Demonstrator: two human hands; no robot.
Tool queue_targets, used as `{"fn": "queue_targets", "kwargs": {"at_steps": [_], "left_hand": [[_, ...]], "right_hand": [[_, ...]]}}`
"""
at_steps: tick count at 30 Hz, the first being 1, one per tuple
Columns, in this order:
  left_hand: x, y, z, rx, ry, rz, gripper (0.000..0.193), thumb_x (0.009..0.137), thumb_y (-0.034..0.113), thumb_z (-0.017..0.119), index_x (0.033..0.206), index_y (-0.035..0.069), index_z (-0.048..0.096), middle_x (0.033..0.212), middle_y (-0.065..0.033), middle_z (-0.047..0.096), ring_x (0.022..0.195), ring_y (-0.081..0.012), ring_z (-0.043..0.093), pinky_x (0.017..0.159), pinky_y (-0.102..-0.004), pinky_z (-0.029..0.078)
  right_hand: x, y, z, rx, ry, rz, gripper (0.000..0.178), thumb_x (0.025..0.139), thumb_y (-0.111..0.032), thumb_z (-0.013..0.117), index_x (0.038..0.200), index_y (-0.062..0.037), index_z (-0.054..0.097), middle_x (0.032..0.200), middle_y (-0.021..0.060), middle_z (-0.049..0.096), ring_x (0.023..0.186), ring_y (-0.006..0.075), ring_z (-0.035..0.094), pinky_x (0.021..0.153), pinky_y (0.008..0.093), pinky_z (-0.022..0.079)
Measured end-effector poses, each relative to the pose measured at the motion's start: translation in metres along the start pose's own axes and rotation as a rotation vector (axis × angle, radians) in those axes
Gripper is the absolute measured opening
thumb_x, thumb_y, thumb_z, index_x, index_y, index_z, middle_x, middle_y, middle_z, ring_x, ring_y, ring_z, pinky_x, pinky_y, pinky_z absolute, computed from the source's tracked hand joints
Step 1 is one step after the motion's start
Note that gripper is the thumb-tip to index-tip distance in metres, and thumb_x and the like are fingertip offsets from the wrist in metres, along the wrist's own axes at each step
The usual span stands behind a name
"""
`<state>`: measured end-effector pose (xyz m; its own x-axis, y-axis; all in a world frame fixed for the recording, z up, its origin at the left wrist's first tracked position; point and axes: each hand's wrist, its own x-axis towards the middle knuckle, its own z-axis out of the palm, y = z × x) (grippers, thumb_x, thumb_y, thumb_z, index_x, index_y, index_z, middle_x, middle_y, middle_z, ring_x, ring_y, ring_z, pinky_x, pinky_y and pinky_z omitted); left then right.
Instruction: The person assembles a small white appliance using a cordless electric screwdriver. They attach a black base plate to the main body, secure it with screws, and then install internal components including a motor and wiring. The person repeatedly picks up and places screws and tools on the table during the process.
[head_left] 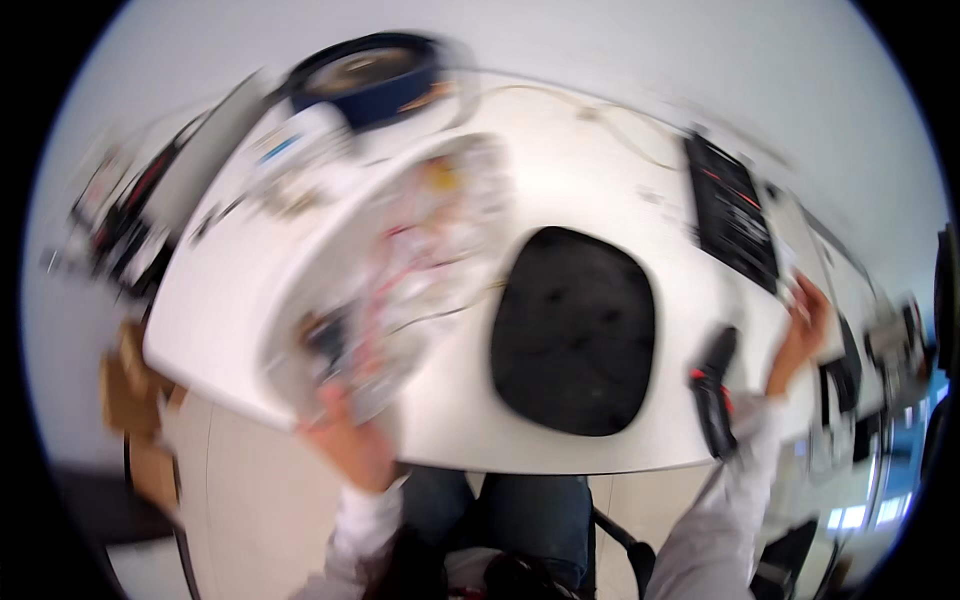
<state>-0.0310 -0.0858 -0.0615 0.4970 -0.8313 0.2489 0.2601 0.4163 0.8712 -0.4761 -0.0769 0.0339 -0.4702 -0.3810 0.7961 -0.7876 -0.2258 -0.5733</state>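
A long white tray [292,300] stands at the left side of the table, filled with clear plastic bags and small red, yellow and dark items, all smeared by motion. My left hand [352,447] grips its near end, the thumb over the rim. Out at the table's right side is my right hand [803,328], just beyond the near corner of a black case [732,208]; its fingers are blurred and I cannot make out whether they hold anything. A black handheld power tool [716,390] with red parts lies beside my right forearm. Between my hands sits a black rounded-square mat [575,330].
At the far left stand a dark blue round container [372,100] and a white tub [300,145]. A grey panel like a laptop [205,150] is at the left edge. Cardboard boxes [135,385] are on the floor at left. A pale cable [590,115] runs along the back.
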Motion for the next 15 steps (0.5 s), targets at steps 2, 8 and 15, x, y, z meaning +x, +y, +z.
{"fn": "queue_targets", "kwargs": {"at_steps": [2, 8, 15], "left_hand": [[0.001, -0.006, 0.023, 0.007, 0.068, 0.009, 0.039, 0.087, 0.022, 0.062, 0.116, -0.001, 0.050, 0.108, -0.0070, 0.056, 0.097, -0.0132, 0.053, 0.083, -0.0285, 0.042], [0.011, 0.010, 0.028, -0.124, -0.005, 0.055, 0.038, 0.084, 0.021, 0.066, 0.112, -0.001, 0.051, 0.101, -0.0043, 0.056, 0.091, -0.0111, 0.051, 0.080, -0.0251, 0.042], [0.011, 0.005, 0.034, -0.219, -0.035, 0.002, 0.035, 0.084, 0.017, 0.066, 0.111, 0.000, 0.051, 0.099, -0.0041, 0.057, 0.089, -0.0101, 0.052, 0.079, -0.0234, 0.042]], "right_hand": [[-0.033, -0.067, -0.002, -0.056, -0.178, -0.051, 0.009, 0.087, -0.002, 0.055, 0.094, 0.0004, 0.061, 0.093, 0.0080, 0.062, 0.082, 0.0158, 0.059, 0.071, 0.0251, 0.046], [-0.117, -0.233, 0.071, 0.276, -0.852, -0.217, 0.024, 0.065, 0.006, 0.072, 0.086, -0.0040, 0.067, 0.082, 0.0090, 0.064, 0.073, 0.0216, 0.063, 0.062, 0.0287, 0.049], [-0.160, -0.257, 0.156, 0.714, -0.670, 0.164, 0.012, 0.076, 0.000, 0.067, 0.087, -0.0030, 0.066, 0.081, 0.0067, 0.065, 0.066, 0.0140, 0.062, 0.055, 0.0237, 0.050]]}}
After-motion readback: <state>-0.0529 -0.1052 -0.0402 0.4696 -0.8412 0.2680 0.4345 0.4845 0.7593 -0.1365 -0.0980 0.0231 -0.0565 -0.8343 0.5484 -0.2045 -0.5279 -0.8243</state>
